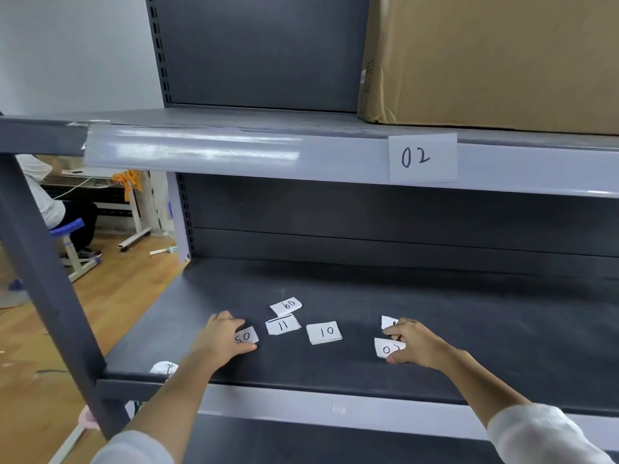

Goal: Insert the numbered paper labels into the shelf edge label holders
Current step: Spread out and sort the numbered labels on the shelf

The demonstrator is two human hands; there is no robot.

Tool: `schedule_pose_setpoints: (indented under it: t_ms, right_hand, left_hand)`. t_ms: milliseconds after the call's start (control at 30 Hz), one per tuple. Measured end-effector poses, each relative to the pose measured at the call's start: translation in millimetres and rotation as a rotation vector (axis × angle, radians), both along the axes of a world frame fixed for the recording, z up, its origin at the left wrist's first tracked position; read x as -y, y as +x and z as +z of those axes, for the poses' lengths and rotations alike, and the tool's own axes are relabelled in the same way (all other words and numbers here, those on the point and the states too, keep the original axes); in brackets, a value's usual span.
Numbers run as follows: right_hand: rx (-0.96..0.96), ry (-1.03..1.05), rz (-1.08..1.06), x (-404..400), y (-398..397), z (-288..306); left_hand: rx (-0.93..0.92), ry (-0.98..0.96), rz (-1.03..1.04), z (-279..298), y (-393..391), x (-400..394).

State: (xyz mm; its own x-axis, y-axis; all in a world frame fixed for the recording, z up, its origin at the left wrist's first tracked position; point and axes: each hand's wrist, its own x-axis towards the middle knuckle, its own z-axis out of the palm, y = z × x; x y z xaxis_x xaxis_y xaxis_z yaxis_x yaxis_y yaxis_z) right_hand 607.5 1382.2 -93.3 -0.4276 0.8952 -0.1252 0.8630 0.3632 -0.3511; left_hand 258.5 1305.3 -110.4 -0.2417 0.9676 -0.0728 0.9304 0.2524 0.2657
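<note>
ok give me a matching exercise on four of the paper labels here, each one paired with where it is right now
Labels:
1. label 02
2. label 10
3. label 11
4. label 05

Places:
A. under the left hand's fingers
B. in the upper shelf edge holder
C. loose on the shelf, nearest the right hand
D. loose on the shelf, just in front of label 09

Pairs: 1-B, 2-C, 3-D, 4-A

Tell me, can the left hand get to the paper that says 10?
Probably yes. The 10 label lies flat on the shelf, with only bare shelf between it and the left hand. But that hand's fingers already pinch another label.
</note>
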Motion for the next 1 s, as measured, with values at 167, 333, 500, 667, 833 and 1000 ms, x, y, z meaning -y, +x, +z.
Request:
schedule_pose_setpoints:
  t_ms: [167,333,500,667,833,1000]
  right_hand:
    - [0.0,-0.004,-0.019,-2,8,-2]
    - [0.039,0.022,-0.024,-3,13,-3]
    - [0.003,0.031,-0.013,-3,13,-5]
    - [-0.041,0.037,-0.007,-2,13,-4]
    - [-0.026,0.027,-0.003,-2,12,-3]
    - [-0.016,0.028,0.006,-4,12,0]
  left_hand:
    - [0.04,0.045,-0.185,13,49,-24]
    - [0.119,0.005,-0.36,14,109,-43]
    - [0.104,-0.025,-0.322,12,120,-50]
    - [0.144,-0.013,-0.284,14,113,-48]
    - [0.162,0.01,-0.251,21,101,-45]
    - [0.099,-0.033,-0.183,21,72,-28]
